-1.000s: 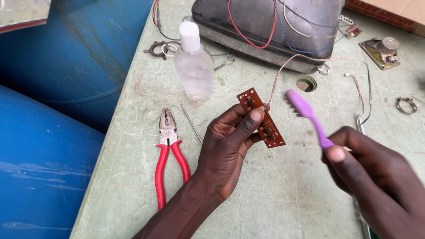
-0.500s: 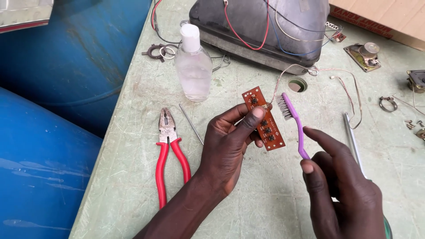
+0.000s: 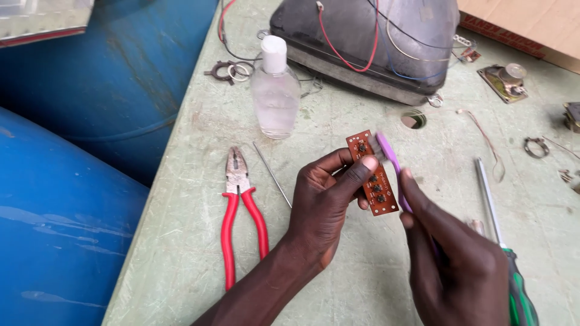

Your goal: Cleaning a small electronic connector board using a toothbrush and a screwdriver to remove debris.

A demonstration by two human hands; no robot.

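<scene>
Purple toothbrush handle hidden inside right hand, bristles motion-blurred, green screwdriver handle cut off at bottom edge

A worn pale-green workbench is seen, on which red-handled pliers are laid at 9 o'clock, a clear plastic bottle at 11, a grey picture tube at 12, and a green-handled screwdriver at 4.
</scene>
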